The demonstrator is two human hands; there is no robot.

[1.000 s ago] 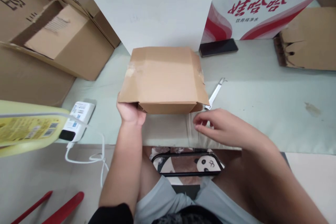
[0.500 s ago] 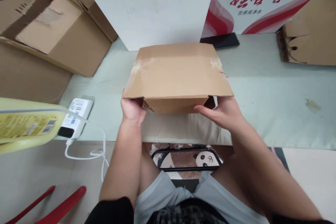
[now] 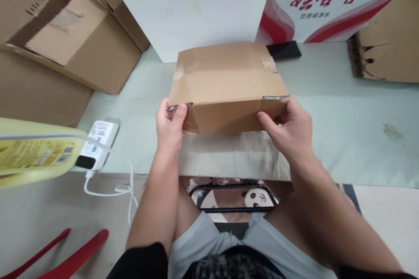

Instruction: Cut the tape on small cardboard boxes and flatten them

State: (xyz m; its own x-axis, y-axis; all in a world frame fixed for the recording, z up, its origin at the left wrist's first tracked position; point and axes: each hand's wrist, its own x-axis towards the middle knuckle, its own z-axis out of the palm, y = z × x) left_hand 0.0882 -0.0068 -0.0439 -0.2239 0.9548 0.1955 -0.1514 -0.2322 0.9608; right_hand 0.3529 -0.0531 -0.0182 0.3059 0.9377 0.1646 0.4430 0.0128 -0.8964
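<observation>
A brown cardboard box (image 3: 225,76) is between my two hands above the pale green cloth, its near side panel facing me. At its near left corner my left hand (image 3: 170,124) grips the cardboard, thumb on the front and fingers behind the edge. My right hand (image 3: 288,128) pinches the near right corner, its thumb against the front panel. The box's underside and far side are hidden. Bits of tape or torn paper cling near its upper left and right edges.
Behind the box stand a white carton (image 3: 196,8) and a red-and-white printed carton (image 3: 330,4). A black phone (image 3: 284,51) lies by them. Opened cardboard boxes (image 3: 81,39) fill the left, and a flattened carton (image 3: 389,43) lies right. A white power bank (image 3: 100,144) with a cable sits near the edge.
The box has tilted so more of its near panel shows, and its near edge has risen. Both hands have moved up, the left thumb now on the front panel.
</observation>
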